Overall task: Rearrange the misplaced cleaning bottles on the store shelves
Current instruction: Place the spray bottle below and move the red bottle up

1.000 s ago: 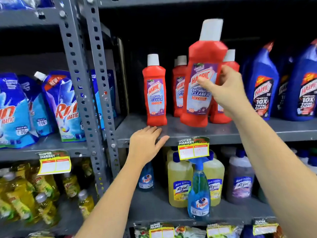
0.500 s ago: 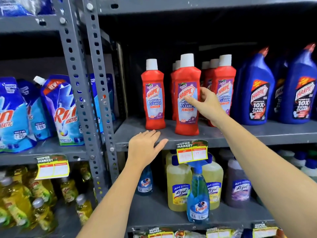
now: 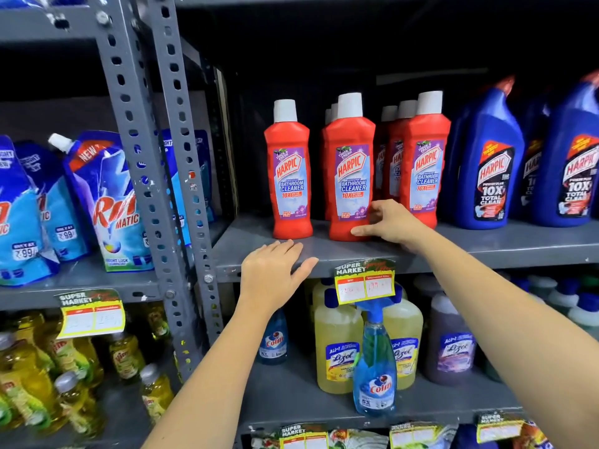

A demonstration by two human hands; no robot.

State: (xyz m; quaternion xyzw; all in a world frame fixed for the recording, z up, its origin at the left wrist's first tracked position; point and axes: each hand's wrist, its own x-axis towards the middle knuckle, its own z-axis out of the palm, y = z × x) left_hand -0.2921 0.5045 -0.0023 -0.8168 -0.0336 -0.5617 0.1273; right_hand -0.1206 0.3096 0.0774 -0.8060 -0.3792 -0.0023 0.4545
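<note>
A red Harpic bathroom cleaner bottle [image 3: 351, 176] with a white cap stands upright near the front of the grey middle shelf [image 3: 486, 247]. My right hand [image 3: 389, 222] is low at its right side, fingertips touching the base, not wrapped around it. A second red bottle [image 3: 290, 176] stands apart to its left, and a row of red bottles [image 3: 426, 170] stands to its right. My left hand [image 3: 272, 277] lies flat, palm down, on the shelf's front edge and holds nothing.
Blue Harpic bottles [image 3: 489, 176] fill the shelf's right end. Below stand yellow Lizol bottles [image 3: 337, 351] and a blue Colin spray [image 3: 376, 371]. A price tag [image 3: 364, 281] hangs from the shelf lip. A perforated upright [image 3: 171, 176] separates the Rin pouches [image 3: 110, 202] on the left.
My right hand lowered the lifted red bottle onto the shelf between the single bottle and the row, then slid down from its label to its base. The left hand stayed put.
</note>
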